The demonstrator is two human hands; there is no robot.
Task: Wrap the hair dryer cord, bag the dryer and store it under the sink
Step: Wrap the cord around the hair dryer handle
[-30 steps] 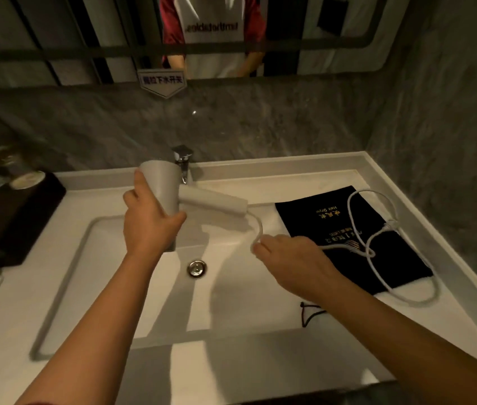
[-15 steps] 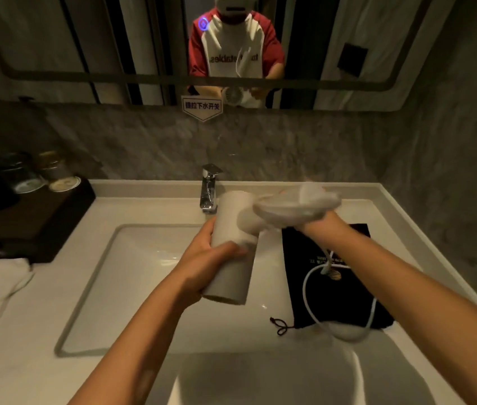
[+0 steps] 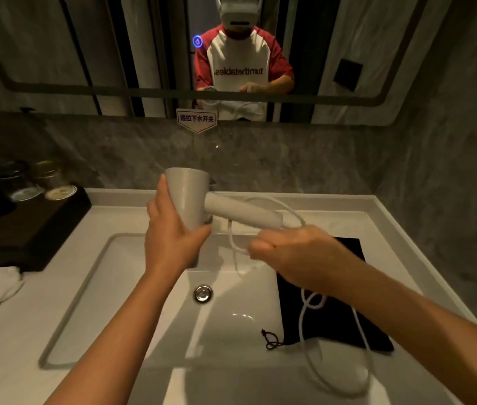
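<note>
Your left hand (image 3: 170, 238) curled round the hair dryer (image 3: 190, 197) above the sink (image 3: 94, 276), your right hand (image 3: 298, 252) pinching its cord (image 3: 310, 302), fingertips hidden, cord's far end blurred, black bag (image 3: 333, 325) half covered by your forearm (image 3: 406, 311).

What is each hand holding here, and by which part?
The left hand grips the hair dryer by its barrel. The right hand holds the cord a short way from the handle; the rest trails over the black bag.
</note>
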